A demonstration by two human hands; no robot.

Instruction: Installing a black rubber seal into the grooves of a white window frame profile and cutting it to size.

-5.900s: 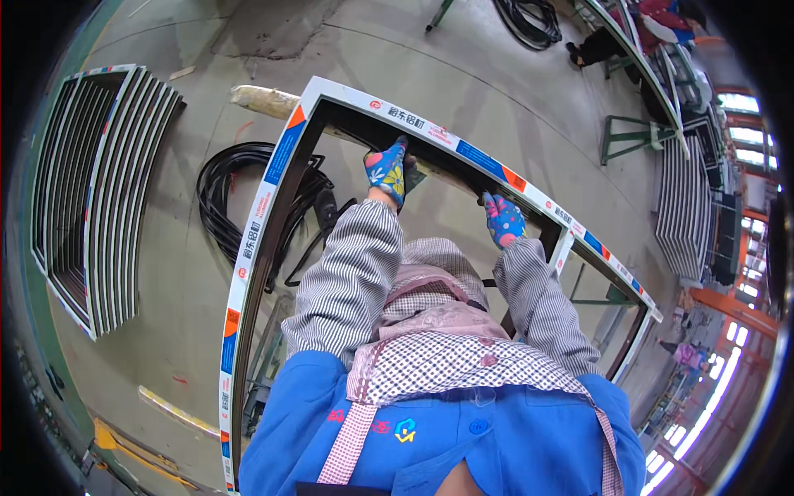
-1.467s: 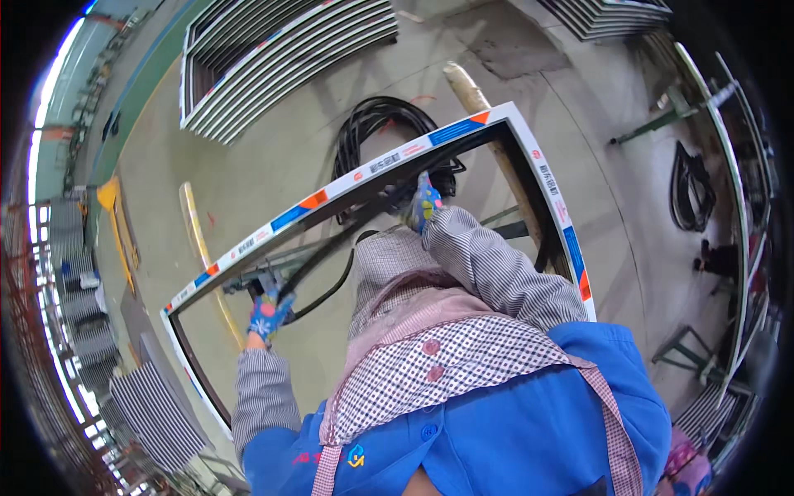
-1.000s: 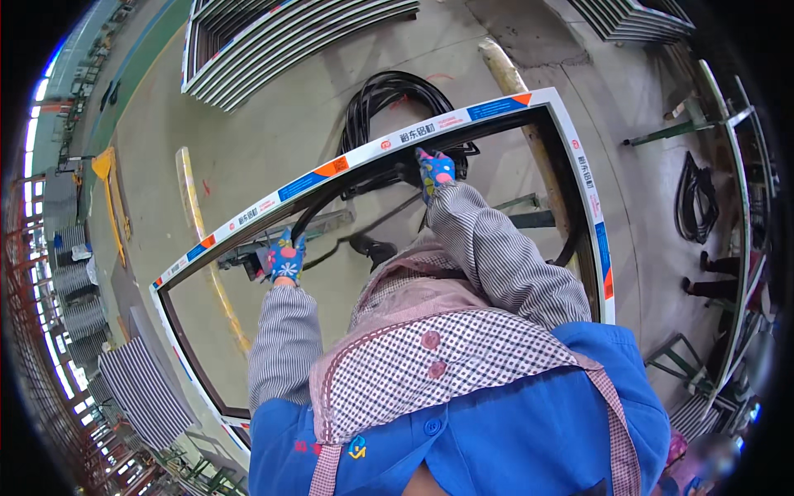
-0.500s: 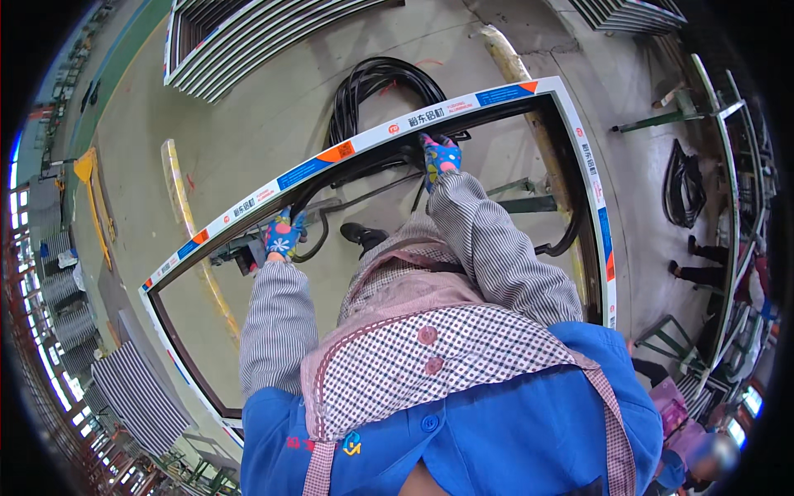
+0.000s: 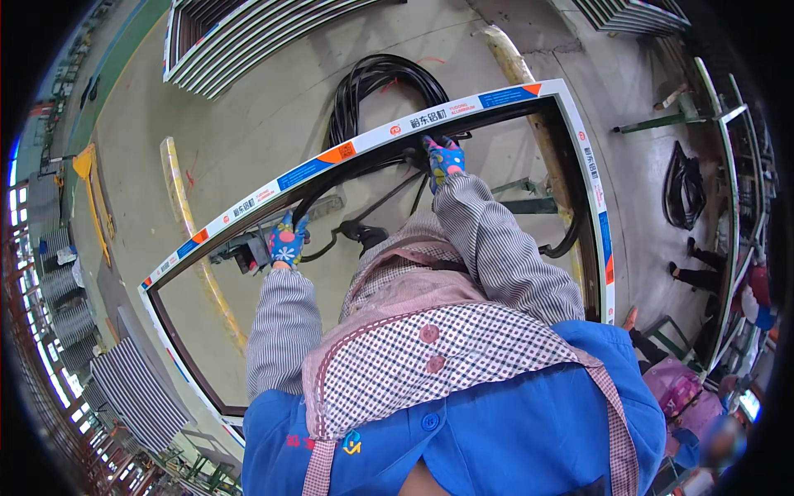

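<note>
A large window frame point(image 5: 370, 138), covered in white film with orange and blue patches, lies before me with its dark inner edge showing. A black rubber strip point(image 5: 332, 180) runs along the inside of its far side. At the strip's left stretch, my left hand point(image 5: 287, 243), in a flowered blue glove, closes on it beside the frame. My right hand point(image 5: 445, 157), gloved alike, is closed on the strip against the far side's inner edge, its fingertips partly hidden. Loose lengths of the strip hang below, near my shoe point(image 5: 372, 238).
Beyond the frame lies a coil of black strip point(image 5: 351, 95). Wrapped bars point(image 5: 178, 186) support the frame on left and right. Stacked frames point(image 5: 248, 45) stand at far left, and a yellow-handled tool point(image 5: 93, 194) lies at left. Another person point(image 5: 682, 393) is at lower right.
My left hand has drawn slightly right and nearer to me, and the hanging strip has shifted. My right hand has moved a little right. The person at lower right has changed position.
</note>
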